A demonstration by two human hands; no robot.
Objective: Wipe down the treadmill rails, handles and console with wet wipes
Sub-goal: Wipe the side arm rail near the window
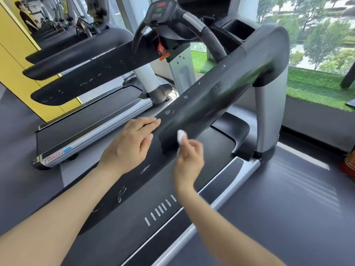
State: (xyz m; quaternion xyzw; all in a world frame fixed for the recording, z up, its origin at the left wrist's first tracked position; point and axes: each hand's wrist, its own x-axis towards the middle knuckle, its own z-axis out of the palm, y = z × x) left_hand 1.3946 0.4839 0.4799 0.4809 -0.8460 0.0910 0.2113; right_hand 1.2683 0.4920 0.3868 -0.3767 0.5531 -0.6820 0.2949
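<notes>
Fingers (189,144) of your right hand (189,160) are curling round a balled white wet wipe (181,136), pressing it to the black rail (201,104) | your left hand (130,144) is lying flat, fingers straight, on the rail top | console (160,10) sitting well beyond.

A single wide-angle camera worn on the person's head looks forward and down along the treadmill's right rail (192,110), close enough that both forearms fill the lower frame. The console (159,11) sits at the top edge, with windows beyond at upper right. No second view is supplied.
</notes>
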